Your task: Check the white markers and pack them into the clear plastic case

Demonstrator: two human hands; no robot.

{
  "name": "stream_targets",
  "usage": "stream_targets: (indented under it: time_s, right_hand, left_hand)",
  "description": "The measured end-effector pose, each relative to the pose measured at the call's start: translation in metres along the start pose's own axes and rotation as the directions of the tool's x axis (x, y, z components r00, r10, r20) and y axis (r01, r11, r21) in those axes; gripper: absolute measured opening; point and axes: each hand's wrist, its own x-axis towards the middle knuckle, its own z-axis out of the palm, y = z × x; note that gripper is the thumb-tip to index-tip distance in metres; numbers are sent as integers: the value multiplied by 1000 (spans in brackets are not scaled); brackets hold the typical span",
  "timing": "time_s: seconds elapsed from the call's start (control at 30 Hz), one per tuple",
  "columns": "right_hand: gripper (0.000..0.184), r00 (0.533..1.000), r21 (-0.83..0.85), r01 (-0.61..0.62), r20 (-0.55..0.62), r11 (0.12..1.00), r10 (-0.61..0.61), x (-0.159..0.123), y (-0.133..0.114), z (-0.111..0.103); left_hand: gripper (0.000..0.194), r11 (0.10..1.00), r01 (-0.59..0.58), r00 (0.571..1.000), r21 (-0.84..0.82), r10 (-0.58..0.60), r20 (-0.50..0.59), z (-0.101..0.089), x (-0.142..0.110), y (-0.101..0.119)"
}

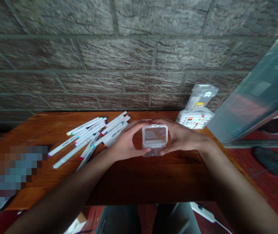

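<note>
We hold a small clear plastic box (155, 140) over the middle of the wooden surface (153, 178), with the grips of our left hand (126, 143) and right hand (181, 136) clenched on its sides. Its smooth walls could slip from a light hold, and it could then scatter the loose markers (90, 136) on the left or knock the clear marker case (196, 118) at the far right.

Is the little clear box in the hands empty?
Yes, it looks empty: the clear plastic box between the left hand and right hand shows nothing inside, just the table through it.
</note>
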Motion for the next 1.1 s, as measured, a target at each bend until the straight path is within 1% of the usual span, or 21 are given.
stream_targets:
  time_s: [0.13, 0.23, 0.37, 0.43, 0.53, 0.67, 0.73, 0.8, 0.93, 1.0, 1.1]
  right_hand:
    - [103, 1000, -35, 9, 0, 999, -9, 0, 1, -1]
    - [106, 1000, -22, -27, -2, 999, 27, -1, 1, -3]
    - [109, 996, 51, -85, 2, 995, 85, -2, -1, -4]
    - [110, 995, 110, -96, -4, 989, 97, -3, -2, -5]
    - [110, 996, 198, -90, -8, 976, 93, -4, -4, -6]
    - [104, 995, 248, -97, 26, 964, 94, -5, -5, -7]
    - [103, 995, 224, -101, 29, 969, 97, -4, -4, -7]
    - [105, 997, 157, -82, 17, 984, 80, -2, -2, -6]
    - [108, 1000, -9, -18, 22, 1000, 19, 1, 5, -2]
    - [112, 1000, -31, -15, 24, 999, 16, 1, 9, -1]
    - [117, 1000, -34, -5, 20, 999, 5, 1, 13, 0]
  left_hand:
    - [78, 999, -23, 1000, 45, 23, 5, -2, 1, 1]
    - [83, 999, -24, 1000, 37, 24, 19, -2, 1, 1]
    - [97, 1000, 5, 999, -19, -5, 35, -3, 0, -1]
    - [100, 998, 22, 999, -60, -20, 34, -3, -1, -1]
    - [95, 995, 29, 999, -94, -26, 29, -4, -1, 1]
    - [86, 999, 1, 999, -32, 0, 41, -5, 1, 3]
    - [85, 1000, 1, 999, -7, 0, 48, -5, 1, 3]
    - [90, 1000, 9, 997, 9, -10, 70, -4, 1, 2]
    - [116, 999, 25, 987, 43, -32, 159, -2, -1, -1]
    - [127, 997, 42, 980, 69, -55, 192, -2, -2, -2]
    - [133, 992, 64, 973, 105, -86, 214, -2, -2, -3]
